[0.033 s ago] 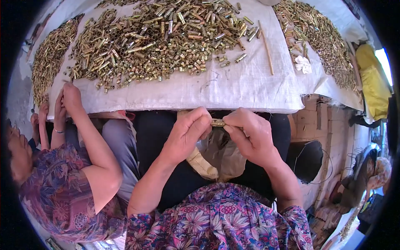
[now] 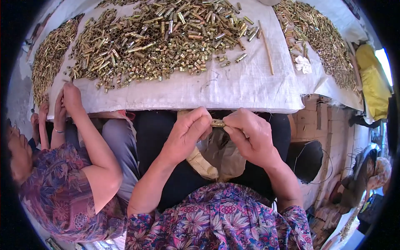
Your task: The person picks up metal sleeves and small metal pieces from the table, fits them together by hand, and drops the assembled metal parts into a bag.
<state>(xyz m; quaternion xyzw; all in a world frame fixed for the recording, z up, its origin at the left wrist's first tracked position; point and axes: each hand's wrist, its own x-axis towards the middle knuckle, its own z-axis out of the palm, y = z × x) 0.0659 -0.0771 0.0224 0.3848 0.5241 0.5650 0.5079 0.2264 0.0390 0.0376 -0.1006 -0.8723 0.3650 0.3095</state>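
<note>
Between my two hands is a small brass-coloured metal sleeve (image 2: 217, 123) with a dark slot in its side, held level just off the table's near edge. My left hand (image 2: 187, 132) pinches its left end between thumb and fingers. The right end sits in the thumb-and-finger pinch of my right hand (image 2: 251, 132). My fingertips hide both ends, so I cannot tell whether it is one part or two joined. Beyond my hands, a large heap of similar metal sleeves and short rings (image 2: 166, 46) covers much of the white woven sheet (image 2: 258, 91) on the table.
A thin wooden stick (image 2: 266, 48) and a crumpled white wad (image 2: 303, 64) lie to the right of the heap. More metal parts (image 2: 323, 35) are piled at far right. A co-worker's hand (image 2: 71, 98) works close on my left. A black container (image 2: 307, 161) stands right of my legs.
</note>
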